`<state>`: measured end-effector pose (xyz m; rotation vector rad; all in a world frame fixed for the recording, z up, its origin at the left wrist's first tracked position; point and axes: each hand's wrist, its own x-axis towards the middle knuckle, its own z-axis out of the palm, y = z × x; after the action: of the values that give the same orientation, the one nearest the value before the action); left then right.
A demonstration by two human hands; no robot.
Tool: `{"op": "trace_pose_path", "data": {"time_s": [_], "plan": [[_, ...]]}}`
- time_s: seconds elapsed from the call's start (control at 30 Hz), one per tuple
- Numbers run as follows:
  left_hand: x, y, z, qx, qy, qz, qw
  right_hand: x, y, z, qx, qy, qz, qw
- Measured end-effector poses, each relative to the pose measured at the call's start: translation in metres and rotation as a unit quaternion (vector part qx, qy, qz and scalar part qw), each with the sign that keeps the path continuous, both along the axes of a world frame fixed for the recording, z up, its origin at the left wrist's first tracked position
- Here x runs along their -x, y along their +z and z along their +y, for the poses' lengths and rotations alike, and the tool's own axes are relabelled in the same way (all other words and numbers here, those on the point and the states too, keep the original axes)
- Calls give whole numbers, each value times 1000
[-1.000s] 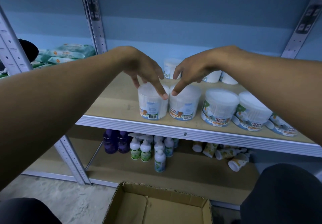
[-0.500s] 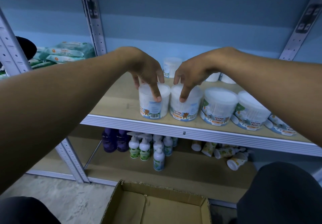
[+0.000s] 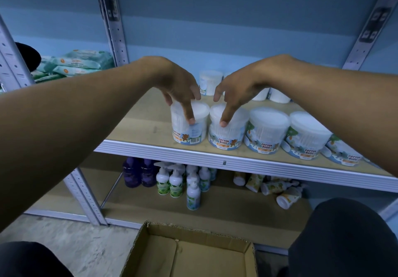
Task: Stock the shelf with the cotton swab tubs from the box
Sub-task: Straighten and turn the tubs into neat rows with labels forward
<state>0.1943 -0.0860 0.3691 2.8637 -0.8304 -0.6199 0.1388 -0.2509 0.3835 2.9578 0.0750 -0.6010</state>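
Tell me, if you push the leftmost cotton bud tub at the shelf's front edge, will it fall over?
Probably not. The leftmost tub looks squat with a flat bottom, so it should slide on the shelf rather than tip. It likely feels light, being packed with swabs. On its side, its round wall could roll.

Left hand (image 3: 179,89) grips the leftmost tub (image 3: 189,123) from above; right hand (image 3: 234,91) grips the adjacent tub (image 3: 228,129) at its 3 o'clock. Both tubs stand on the shelf (image 3: 137,125).
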Motion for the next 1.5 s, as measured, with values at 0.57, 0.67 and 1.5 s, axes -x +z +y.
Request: {"op": "trace_pose_path", "data": {"time_s": [0.57,0.67,1.5], "plan": [[-8,-4,-8,-20,14,-14,1000,-1,-8,-1,-29,4,-24,999],[-9,-6,-8,-18,21,-17,999,-3,-9,0,-21,7,-21,1000],[-7,-5,-10,-33,34,-21,999,-3,-9,-1,-16,19,-20,1000]]}}
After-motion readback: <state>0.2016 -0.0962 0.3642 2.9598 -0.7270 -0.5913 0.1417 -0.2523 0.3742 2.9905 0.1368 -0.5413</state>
